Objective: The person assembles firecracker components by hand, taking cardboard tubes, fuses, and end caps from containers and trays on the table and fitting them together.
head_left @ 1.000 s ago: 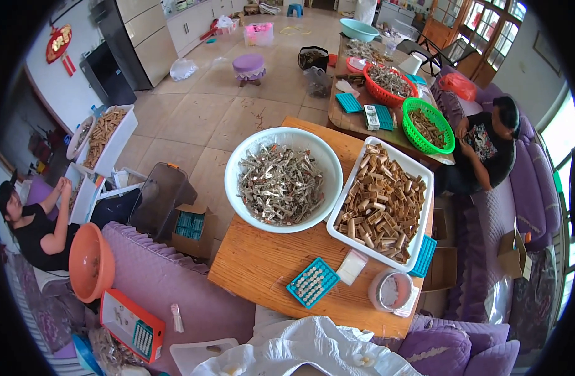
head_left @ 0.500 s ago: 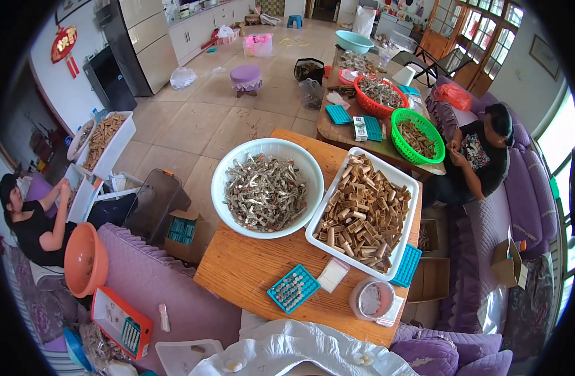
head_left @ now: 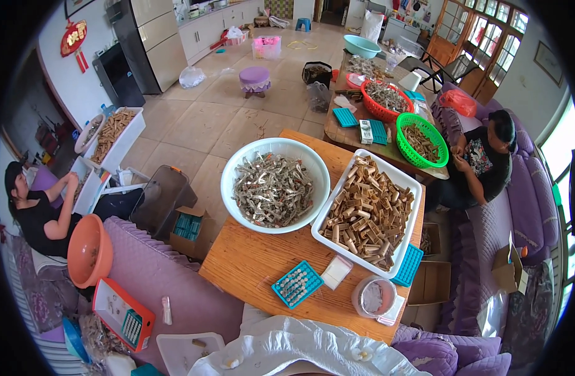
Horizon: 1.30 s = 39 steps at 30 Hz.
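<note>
Neither my left hand nor my right hand shows in the head view. Before me stands a wooden table. A pale blue-white bowl on it is heaped with silvery metal strips. Right of the bowl, a white tray is full of brown, tube-like pieces. Nearer lies a teal rack with several small round silvery pieces in its holes. Beside it are a flat whitish packet and a clear tub with white material inside. Crinkled white sheeting spreads along the bottom edge.
Another teal rack lies beside the tray. At right, a seated person works near a green basket and a red basket. Another person sits at left by an orange basin. Purple sofas flank the table.
The whole view has shifted slightly, so the table and its contents appear a little farther right. Nothing on the table has visibly been moved, and my hands are absent in both frames.
</note>
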Each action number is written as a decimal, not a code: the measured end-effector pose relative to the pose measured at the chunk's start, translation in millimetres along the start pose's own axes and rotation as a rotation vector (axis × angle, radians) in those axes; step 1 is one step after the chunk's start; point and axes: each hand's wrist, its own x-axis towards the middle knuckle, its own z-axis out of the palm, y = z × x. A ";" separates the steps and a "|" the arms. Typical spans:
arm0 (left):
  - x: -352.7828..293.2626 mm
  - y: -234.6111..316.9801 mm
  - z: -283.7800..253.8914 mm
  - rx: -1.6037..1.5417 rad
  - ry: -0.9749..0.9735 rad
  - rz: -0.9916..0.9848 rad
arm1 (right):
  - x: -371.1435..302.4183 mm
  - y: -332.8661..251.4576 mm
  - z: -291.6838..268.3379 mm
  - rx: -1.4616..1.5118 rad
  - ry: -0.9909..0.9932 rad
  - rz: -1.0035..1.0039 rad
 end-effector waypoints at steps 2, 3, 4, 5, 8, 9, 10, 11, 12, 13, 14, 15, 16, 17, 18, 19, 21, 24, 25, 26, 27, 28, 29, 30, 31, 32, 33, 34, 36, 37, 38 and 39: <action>-8.8 -5.4 0.0 -0.005 0.020 -0.012 | 1.6 -7.4 5.6 0.022 -0.012 -0.012; -10.7 -5.7 -2.1 -0.001 0.024 -0.018 | 2.7 -9.2 8.7 0.035 -0.021 -0.009; -12.8 -6.3 -4.2 0.002 0.029 -0.024 | 4.2 -11.7 11.9 0.049 -0.029 -0.009; -15.1 -7.1 -6.3 0.005 0.036 -0.030 | 6.1 -14.7 15.0 0.063 -0.036 -0.010; -20.0 -10.3 -14.2 0.011 0.064 -0.046 | 16.2 -26.5 24.4 0.104 -0.053 -0.019; -21.1 -10.9 -16.0 0.012 0.072 -0.050 | 19.1 -29.4 26.7 0.116 -0.059 -0.021; -21.8 -11.5 -17.9 0.012 0.080 -0.053 | 22.3 -32.3 29.0 0.127 -0.065 -0.022; -22.1 -12.2 -19.9 0.012 0.087 -0.057 | 25.6 -35.1 31.2 0.137 -0.071 -0.024; -23.5 -11.8 -19.8 0.011 0.088 -0.059 | 25.7 -34.8 31.8 0.144 -0.079 -0.021; -24.4 -11.4 -19.9 0.009 0.088 -0.060 | 25.8 -34.4 32.3 0.150 -0.087 -0.017; -25.1 -10.9 -20.0 0.007 0.088 -0.061 | 26.1 -33.8 32.6 0.155 -0.095 -0.013; -25.4 -10.2 -20.2 0.005 0.088 -0.062 | 26.5 -33.1 32.7 0.161 -0.103 -0.009; -25.2 -9.9 -22.1 0.003 0.090 -0.063 | 28.6 -34.0 33.2 0.167 -0.110 -0.005; -24.9 -9.5 -23.9 0.002 0.092 -0.063 | 30.9 -34.8 33.5 0.174 -0.117 -0.003; -23.8 -8.8 -26.1 0.000 0.095 -0.064 | 34.6 -35.9 33.5 0.180 -0.122 -0.001; -22.8 -8.0 -28.3 -0.002 0.099 -0.064 | 38.5 -37.1 33.4 0.187 -0.128 0.000; -21.7 -6.2 -31.5 -0.006 0.106 -0.067 | 45.1 -38.3 34.0 0.200 -0.142 0.003; -22.0 -3.6 -34.9 -0.012 0.111 -0.076 | 52.4 -38.5 36.9 0.220 -0.168 0.009; -22.3 -3.0 -36.1 -0.013 0.112 -0.080 | 54.4 -38.6 38.5 0.227 -0.178 0.012; -22.6 -2.4 -37.3 -0.014 0.113 -0.084 | 56.2 -38.5 40.2 0.235 -0.187 0.015; -23.0 -1.7 -38.4 -0.014 0.114 -0.087 | 57.6 -38.2 41.9 0.243 -0.197 0.018; -23.4 -1.1 -39.3 -0.014 0.114 -0.090 | 58.6 -37.7 43.7 0.251 -0.207 0.023; -23.3 -0.2 -41.0 -0.014 0.113 -0.093 | 60.5 -37.1 45.7 0.258 -0.217 0.027; -23.1 0.7 -42.5 -0.014 0.112 -0.096 | 61.8 -36.1 47.8 0.266 -0.227 0.033; -24.1 1.4 -42.5 -0.014 0.106 -0.099 | 59.8 -33.1 49.4 0.271 -0.239 0.042; -25.1 2.1 -42.3 -0.014 0.099 -0.101 | 57.0 -29.7 51.1 0.277 -0.251 0.053; -26.1 2.7 -42.1 -0.014 0.090 -0.102 | 53.4 -25.9 52.9 0.282 -0.263 0.065; -27.1 3.2 -41.6 -0.012 0.080 -0.104 | 48.8 -21.6 54.9 0.288 -0.275 0.079; -29.2 6.1 -39.9 -0.011 0.056 -0.105 | 37.8 -10.0 57.6 0.296 -0.301 0.111; -30.2 7.8 -38.1 -0.010 0.042 -0.105 | 31.3 -3.1 58.4 0.300 -0.314 0.129; -31.4 9.4 -36.2 -0.009 0.028 -0.105 | 24.0 4.1 59.2 0.304 -0.326 0.147; -32.5 9.9 -35.5 -0.005 0.015 -0.104 | 16.7 10.1 62.4 0.311 -0.338 0.166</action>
